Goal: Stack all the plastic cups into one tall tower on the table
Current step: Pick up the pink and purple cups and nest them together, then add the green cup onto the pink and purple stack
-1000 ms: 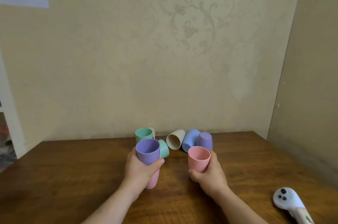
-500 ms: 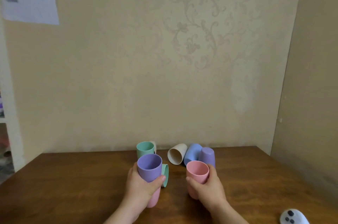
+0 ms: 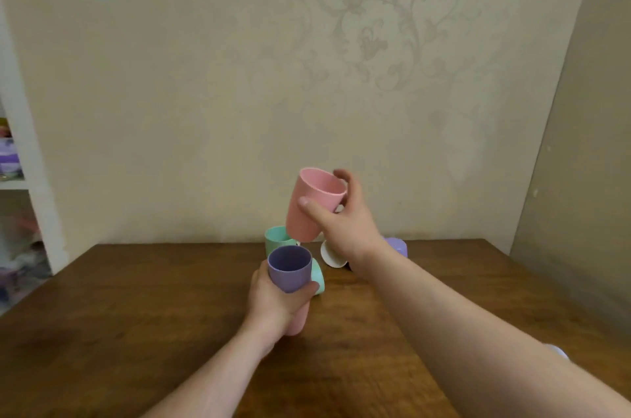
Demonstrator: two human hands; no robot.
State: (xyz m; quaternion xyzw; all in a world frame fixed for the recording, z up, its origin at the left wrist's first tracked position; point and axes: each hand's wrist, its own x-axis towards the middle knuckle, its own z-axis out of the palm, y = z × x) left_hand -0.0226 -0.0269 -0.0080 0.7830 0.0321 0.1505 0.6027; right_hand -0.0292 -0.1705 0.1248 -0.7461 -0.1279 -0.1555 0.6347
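Cups in both hands above wooden table

Your right hand (image 3: 345, 224) grips a pink plastic cup (image 3: 311, 204), tilted, raised above the wooden table (image 3: 136, 315); your left hand (image 3: 275, 301) is wrapped around a purple plastic cup (image 3: 290, 269) nested in a pink lower cup (image 3: 300, 320); mint cups (image 3: 278, 237), a cream cup (image 3: 329, 255) and a lilac cup (image 3: 397, 246) sit behind
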